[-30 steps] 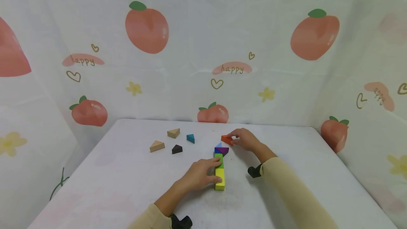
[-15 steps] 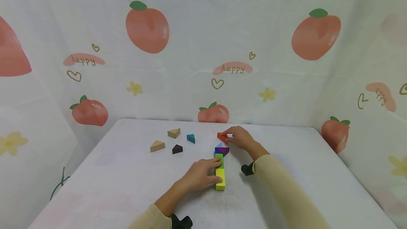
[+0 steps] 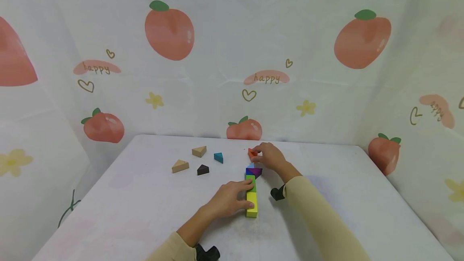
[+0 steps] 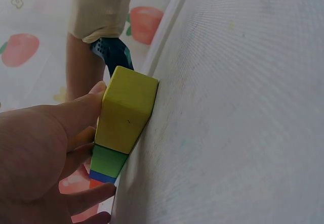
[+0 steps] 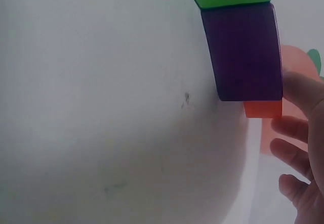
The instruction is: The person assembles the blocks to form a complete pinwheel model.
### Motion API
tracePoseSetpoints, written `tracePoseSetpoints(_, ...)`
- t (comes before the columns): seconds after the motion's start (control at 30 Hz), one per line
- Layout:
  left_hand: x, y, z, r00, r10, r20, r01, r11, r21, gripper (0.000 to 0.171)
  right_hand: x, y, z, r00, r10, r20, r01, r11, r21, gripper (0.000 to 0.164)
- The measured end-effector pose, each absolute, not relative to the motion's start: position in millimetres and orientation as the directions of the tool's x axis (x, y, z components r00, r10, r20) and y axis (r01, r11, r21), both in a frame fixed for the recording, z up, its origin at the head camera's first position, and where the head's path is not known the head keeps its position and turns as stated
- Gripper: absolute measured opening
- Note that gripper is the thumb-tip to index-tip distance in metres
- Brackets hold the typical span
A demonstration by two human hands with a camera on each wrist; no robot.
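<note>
A row of coloured blocks runs away from me on the table. Nearest is a yellow block, then a green block, then dark blue and purple triangular blocks, with a light blue piece behind. My left hand rests on the row, thumb on yellow and fingers over green. At the far end my right hand pinches an orange triangular block between thumb and fingers. In the right wrist view, the purple block mostly hides the orange block.
Left of the row lie two plain wooden triangular blocks, a teal triangular block and a black triangular block. A fruit-patterned cloth hangs behind the white table.
My right hand has moved left with the orange block, bringing it behind the far end of the row, and the block has turned. My left hand has stayed in place.
</note>
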State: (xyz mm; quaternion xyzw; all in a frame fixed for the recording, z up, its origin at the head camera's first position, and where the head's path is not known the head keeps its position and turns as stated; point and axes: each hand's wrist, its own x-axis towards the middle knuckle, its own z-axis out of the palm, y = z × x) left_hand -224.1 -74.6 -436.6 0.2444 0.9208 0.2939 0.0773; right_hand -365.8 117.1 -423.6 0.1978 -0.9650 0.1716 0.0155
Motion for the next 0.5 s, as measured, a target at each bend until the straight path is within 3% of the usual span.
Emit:
tracePoseSetpoints(0.3, -225.0, -75.3, -436.0, -0.870, 0.492, 0.001, 0.404, 0.713, 0.573, 0.063, -368.8, 117.1, -428.4, -0.911, -0.392, 0.126, -0.409, 0.826, -0.387, 0.023)
tracePoseSetpoints(0.5, -224.7, -74.8, -436.4, -0.873, 0.488, -0.010, 0.393, 0.715, 0.579, 0.063, -366.5, 115.5, -431.9, -0.956, -0.271, 0.113, -0.287, 0.787, -0.545, 0.021)
